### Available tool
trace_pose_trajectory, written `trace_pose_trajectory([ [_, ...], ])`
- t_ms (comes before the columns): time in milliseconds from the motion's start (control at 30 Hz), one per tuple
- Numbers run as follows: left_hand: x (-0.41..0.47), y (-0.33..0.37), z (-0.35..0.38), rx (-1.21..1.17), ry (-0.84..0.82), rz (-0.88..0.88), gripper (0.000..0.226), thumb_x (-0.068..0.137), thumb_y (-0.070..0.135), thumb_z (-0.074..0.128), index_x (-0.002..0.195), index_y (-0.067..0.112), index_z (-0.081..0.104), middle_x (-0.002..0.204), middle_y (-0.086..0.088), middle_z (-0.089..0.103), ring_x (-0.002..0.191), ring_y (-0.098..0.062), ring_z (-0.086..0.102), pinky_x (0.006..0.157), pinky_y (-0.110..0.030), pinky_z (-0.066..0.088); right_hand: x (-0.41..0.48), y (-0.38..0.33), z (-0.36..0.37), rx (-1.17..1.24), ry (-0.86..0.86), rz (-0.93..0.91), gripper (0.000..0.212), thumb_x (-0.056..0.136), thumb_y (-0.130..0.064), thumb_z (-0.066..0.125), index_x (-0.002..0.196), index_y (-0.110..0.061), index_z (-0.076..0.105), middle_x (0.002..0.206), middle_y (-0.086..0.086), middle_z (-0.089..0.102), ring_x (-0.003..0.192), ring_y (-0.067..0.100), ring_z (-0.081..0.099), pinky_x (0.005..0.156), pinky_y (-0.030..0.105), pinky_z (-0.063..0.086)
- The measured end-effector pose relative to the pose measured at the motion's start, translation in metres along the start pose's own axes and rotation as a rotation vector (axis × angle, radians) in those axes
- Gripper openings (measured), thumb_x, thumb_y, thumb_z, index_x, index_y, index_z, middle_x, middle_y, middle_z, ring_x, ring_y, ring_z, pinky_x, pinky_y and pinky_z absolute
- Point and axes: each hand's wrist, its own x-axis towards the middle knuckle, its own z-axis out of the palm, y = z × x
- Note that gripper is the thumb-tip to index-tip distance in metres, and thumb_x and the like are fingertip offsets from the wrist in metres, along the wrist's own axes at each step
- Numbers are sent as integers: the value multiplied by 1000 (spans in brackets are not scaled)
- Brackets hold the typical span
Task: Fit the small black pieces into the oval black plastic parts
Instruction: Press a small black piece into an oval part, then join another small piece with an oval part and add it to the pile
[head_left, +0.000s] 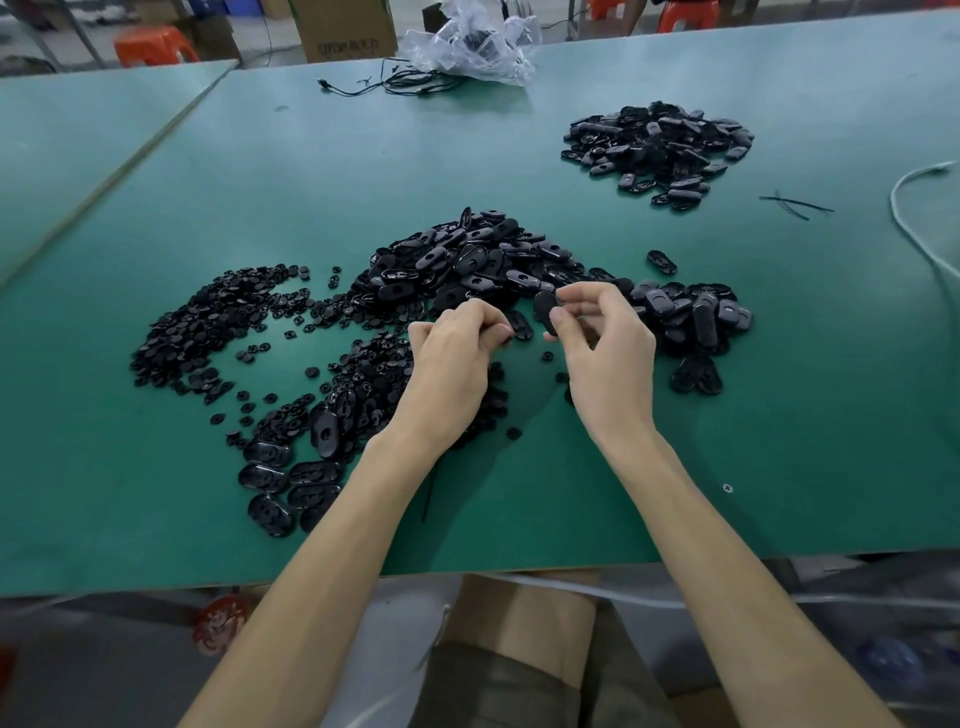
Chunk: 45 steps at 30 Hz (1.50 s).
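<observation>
Counter (675, 467): green and wide, with a cardboard box (345, 31) and an orange stool (150, 45) behind its far edge.
Left grip (452, 358): forearm reached in from the near edge; knuckles up, fingers curled, tips clenched on a small black piece (507, 340), mostly hidden by the fingertips.
Right grip (605, 353): wrist bent, palm turned left, thumb and fingers grasping an oval part (545, 312), raised just beside the left fingertips.
Oval part: glossy black, smooth rounded face showing, lifted off the counter.
Small pieces (208, 322): round, black, scattered thickly left of the left grip.
Oval heap (467, 260): piled just beyond both grips, many showing a hole.
Other ovals: a cluster (696, 312) right of the right grip; a separate pile (660, 145) far right.
Far edge: crumpled clear bag (478, 47) over black cables (405, 83).
</observation>
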Motion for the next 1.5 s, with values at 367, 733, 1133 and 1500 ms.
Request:
trace_pose_trajectory([
  [367, 0, 3, -4, -221, 76, 0, 16, 102, 5, 62, 103, 21, 63, 92, 5, 69, 82, -5, 64, 75, -12, 47, -1, 2, 0, -61, -51, -29, 24, 97, -6, 67, 117, -19, 68, 103, -11, 68, 93, 4, 63, 86, 18, 52],
  [733, -1, 2, -4, -222, 71, 6, 11, 93, 14, 76, 95, 24, 73, 87, 19, 72, 86, -1, 67, 77, -7, 44, -1, 5, 2, -24, -75, -28, 20, 96, -7, 70, 110, -22, 71, 98, -16, 68, 92, 5, 65, 84, 20, 54],
  [1133, 1, 6, -13, -442, 78, -113, 12, 90, 8, 79, 101, 11, 73, 88, -6, 76, 79, -22, 73, 81, -37, 61, -2, 3, 2, -10, -77, -70, 25, 95, -7, 72, 107, -30, 73, 108, -10, 69, 93, 5, 64, 81, 23, 56],
  [1500, 3, 2, -11, -494, 84, -105, 9, 90, 5, 77, 94, 13, 76, 88, 0, 77, 79, -20, 72, 78, -39, 61, -1, 4, 3, -19, -46, -116, 24, 94, -7, 71, 112, -22, 76, 106, -11, 67, 89, -2, 62, 79, 23, 55],
])
